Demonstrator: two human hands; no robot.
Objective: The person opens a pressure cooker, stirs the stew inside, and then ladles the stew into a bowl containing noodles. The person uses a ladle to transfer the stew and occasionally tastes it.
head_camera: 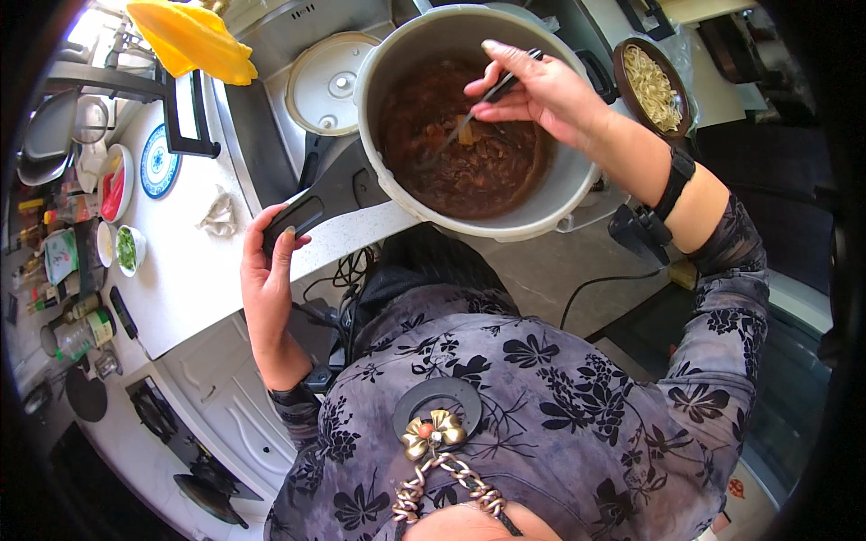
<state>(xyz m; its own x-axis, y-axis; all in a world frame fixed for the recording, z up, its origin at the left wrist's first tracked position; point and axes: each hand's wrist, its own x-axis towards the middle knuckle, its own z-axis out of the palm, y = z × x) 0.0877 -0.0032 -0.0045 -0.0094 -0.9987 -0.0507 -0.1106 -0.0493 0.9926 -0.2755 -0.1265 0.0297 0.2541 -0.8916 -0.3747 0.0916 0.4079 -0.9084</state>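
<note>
A large metal pressure cooker pot (575,193) with no lid on it stands in front of me, over the counter's edge. Dark brown stew (473,176) with shredded bits and a paler chunk fills its lower part. My left hand (274,250) grips the pot's long black handle (325,199). Above the pot, my right hand (534,95) holds a thin utensil (504,86) by its black grip. Its metal shaft slants down into the stew, which hides the tip.
The pot's lid (331,84) lies in the sink behind. A brown bowl of noodles (653,88) stands at right. On the left counter are a bowl of chopped greens (130,250), a blue-patterned plate (160,161), a crumpled tissue (218,213) and a knife (124,312). A yellow cloth (193,40) hangs above.
</note>
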